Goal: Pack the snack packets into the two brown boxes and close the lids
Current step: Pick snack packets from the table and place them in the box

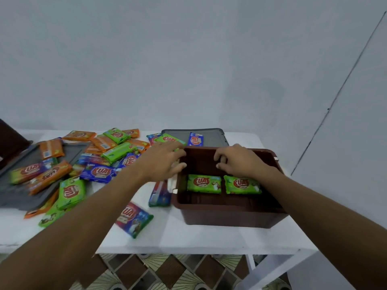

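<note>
An open brown box stands at the right of the white table. Two green snack packets lie side by side on its floor. My right hand hovers inside the box above them, its fingers curled and holding nothing. My left hand is blurred at the box's far left corner with fingers loosely spread, and a green packet lies just behind it. Several orange, green and blue loose packets are scattered to the left. Only a dark corner of the second brown box shows at the far left edge.
One grey lid lies flat behind the open box with a blue packet on it. Another grey lid lies at the left under several packets. A pale wall rises behind the table, and patterned floor tiles show below its front edge.
</note>
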Motion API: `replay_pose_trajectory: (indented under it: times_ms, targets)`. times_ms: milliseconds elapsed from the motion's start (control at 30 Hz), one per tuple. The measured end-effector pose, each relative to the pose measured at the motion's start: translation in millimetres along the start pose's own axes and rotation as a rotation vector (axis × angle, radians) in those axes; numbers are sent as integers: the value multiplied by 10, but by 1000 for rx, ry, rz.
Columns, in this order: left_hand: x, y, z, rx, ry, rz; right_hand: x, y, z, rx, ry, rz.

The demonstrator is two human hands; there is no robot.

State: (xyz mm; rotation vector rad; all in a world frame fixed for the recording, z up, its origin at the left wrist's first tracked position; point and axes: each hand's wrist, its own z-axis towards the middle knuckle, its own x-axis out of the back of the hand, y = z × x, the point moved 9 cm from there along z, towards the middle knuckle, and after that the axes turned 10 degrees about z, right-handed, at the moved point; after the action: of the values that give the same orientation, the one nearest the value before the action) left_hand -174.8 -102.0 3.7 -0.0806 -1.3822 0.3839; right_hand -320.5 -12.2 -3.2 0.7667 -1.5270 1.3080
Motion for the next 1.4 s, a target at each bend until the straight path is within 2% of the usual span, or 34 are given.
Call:
replay_pose_trajectory:
  times_ms: [67, 200, 300, 400, 567, 667, 800, 933, 1033, 1100, 1167, 1267, 1333, 1400]
  targets:
    - [-68, -263, -290, 54, -29, -16, 26, -298, 76, 51, 70, 42]
    - [-485, -763, -1043, 123, -332, 27, -109, -1037, 262, 171, 97, 88]
    - [-684, -966, -1513, 180, -450, -61, -364, -1604, 348, 258, 4, 9]
    - [-889, -1034, -1863, 195, -562, -118, -840, -1998, 416, 269, -164, -141]
    - [-1001, -1073, -2057, 152, -495, -212, -1726, -2024, 371, 78, -434, -236]
    - [-1060, -1054, -2132, 62, -532, -201, -1896, -1978, 311, -7, -422, -157]
    - [-1061, -1060, -2132, 63, -512, -229, -1965, -1957, 248, -113, -440, -25]
    - [-968, -1093, -2074, 141, -481, -347, -1950, -1981, 228, -180, -440, 4]
    - [-932, -1216, -2044, 279, -426, -589, -1927, -2007, 226, -197, -404, 27]
    - [-866, -1304, -1998, 379, -325, -775, -1933, -2025, 197, -197, -387, 64]
    - [-800, -1413, -1940, 440, -180, -849, -1961, -2046, 171, -186, -388, 45]
    - [-721, -1583, -1898, 493, -46, -806, -1981, -2032, 165, -198, -394, 19]
    - [-690, -1637, -1865, 452, -56, -703, -1975, -2028, 186, -201, -398, 2]
    - [-660, -1678, -1852, 403, -137, -553, -1969, -2058, 219, -180, -391, -19]
